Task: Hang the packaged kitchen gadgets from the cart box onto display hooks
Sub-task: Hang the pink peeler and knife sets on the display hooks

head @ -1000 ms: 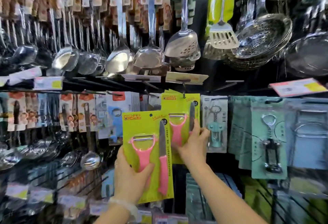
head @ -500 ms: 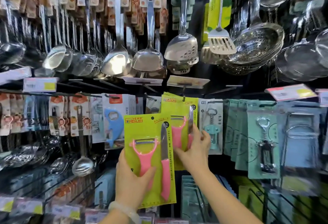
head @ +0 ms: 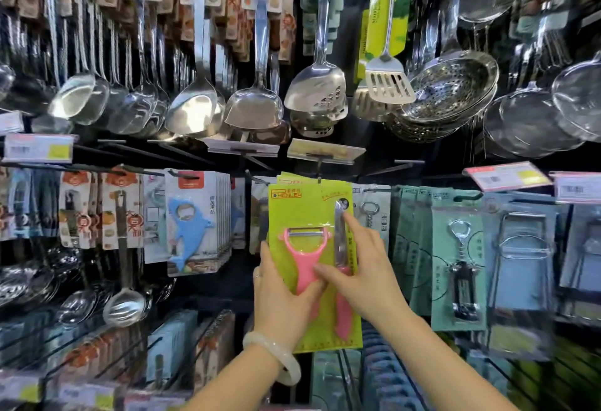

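The left hand holds the bottom of the green card pack with pink peeler and knife. The right hand presses flat on its front.

Dark display wall of a shop aisle, lit brightly from above. Upper row: steel ladles, a slotted turner and perforated strainers hang from hooks. Price tags line the rail. Lower row: carded bottle openers and corkscrews.
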`<move>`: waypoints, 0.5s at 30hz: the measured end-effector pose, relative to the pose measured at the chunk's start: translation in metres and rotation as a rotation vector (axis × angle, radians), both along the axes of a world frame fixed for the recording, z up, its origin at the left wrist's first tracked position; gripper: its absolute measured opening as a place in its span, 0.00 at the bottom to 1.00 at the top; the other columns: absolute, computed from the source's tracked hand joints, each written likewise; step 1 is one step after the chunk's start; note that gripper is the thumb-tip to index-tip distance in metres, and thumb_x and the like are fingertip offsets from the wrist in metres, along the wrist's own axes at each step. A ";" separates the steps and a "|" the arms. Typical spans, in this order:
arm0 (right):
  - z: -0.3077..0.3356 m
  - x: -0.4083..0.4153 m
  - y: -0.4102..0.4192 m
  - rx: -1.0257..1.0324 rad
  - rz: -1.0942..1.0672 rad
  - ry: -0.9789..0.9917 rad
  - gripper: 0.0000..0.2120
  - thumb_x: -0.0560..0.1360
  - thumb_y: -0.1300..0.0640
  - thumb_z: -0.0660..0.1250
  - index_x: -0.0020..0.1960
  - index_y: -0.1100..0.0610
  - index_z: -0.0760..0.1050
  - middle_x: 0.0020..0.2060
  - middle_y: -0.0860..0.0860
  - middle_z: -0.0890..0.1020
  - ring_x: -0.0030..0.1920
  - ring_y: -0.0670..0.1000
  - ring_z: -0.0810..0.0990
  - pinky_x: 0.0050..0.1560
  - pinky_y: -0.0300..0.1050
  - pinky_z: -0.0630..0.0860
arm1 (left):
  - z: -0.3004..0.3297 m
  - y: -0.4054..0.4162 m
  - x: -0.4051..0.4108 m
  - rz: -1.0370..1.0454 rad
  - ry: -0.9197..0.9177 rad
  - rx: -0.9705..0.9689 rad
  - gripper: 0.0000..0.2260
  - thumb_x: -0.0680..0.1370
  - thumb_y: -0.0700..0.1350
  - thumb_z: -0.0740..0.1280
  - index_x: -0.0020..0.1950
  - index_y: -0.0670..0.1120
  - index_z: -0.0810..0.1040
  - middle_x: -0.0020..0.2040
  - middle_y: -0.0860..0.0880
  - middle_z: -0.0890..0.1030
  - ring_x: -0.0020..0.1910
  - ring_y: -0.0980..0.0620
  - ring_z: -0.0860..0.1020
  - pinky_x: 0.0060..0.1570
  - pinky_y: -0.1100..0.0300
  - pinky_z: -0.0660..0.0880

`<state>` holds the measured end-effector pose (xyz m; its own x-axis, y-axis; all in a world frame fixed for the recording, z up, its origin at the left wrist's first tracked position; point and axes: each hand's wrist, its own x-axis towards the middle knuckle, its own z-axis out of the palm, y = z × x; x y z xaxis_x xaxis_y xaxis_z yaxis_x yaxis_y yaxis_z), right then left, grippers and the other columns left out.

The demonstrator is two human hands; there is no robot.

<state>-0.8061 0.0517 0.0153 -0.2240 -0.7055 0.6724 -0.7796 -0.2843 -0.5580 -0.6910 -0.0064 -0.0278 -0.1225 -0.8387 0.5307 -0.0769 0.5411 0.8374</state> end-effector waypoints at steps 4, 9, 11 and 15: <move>0.020 -0.001 -0.010 0.013 -0.024 0.040 0.41 0.70 0.52 0.73 0.75 0.47 0.53 0.57 0.44 0.64 0.44 0.25 0.69 0.42 0.17 0.62 | 0.021 -0.006 -0.004 0.013 -0.005 0.003 0.49 0.68 0.51 0.74 0.77 0.50 0.43 0.76 0.46 0.54 0.75 0.48 0.56 0.70 0.54 0.57; 0.022 -0.008 -0.021 0.021 -0.034 0.018 0.42 0.69 0.50 0.73 0.76 0.48 0.52 0.62 0.47 0.64 0.56 0.40 0.65 0.51 0.28 0.61 | 0.030 -0.011 -0.006 0.022 -0.084 0.007 0.49 0.69 0.51 0.74 0.77 0.48 0.42 0.75 0.45 0.55 0.73 0.49 0.58 0.65 0.59 0.60; 0.019 -0.011 -0.022 0.017 -0.028 0.011 0.43 0.69 0.50 0.73 0.76 0.48 0.52 0.59 0.45 0.63 0.56 0.40 0.65 0.46 0.26 0.64 | 0.030 -0.011 -0.007 0.019 -0.102 0.025 0.49 0.69 0.52 0.74 0.77 0.48 0.41 0.75 0.44 0.56 0.73 0.49 0.59 0.65 0.59 0.61; 0.013 -0.016 -0.028 0.055 -0.039 -0.006 0.42 0.69 0.48 0.73 0.76 0.49 0.53 0.59 0.46 0.64 0.57 0.42 0.66 0.56 0.33 0.62 | 0.024 -0.018 -0.011 0.031 -0.126 0.058 0.50 0.67 0.53 0.75 0.77 0.49 0.44 0.74 0.42 0.58 0.71 0.46 0.62 0.66 0.55 0.63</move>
<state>-0.8218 0.0241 0.0287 -0.2558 -0.7320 0.6314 -0.7864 -0.2224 -0.5763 -0.7019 -0.0245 -0.0037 -0.1585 -0.8721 0.4631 -0.2000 0.4876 0.8498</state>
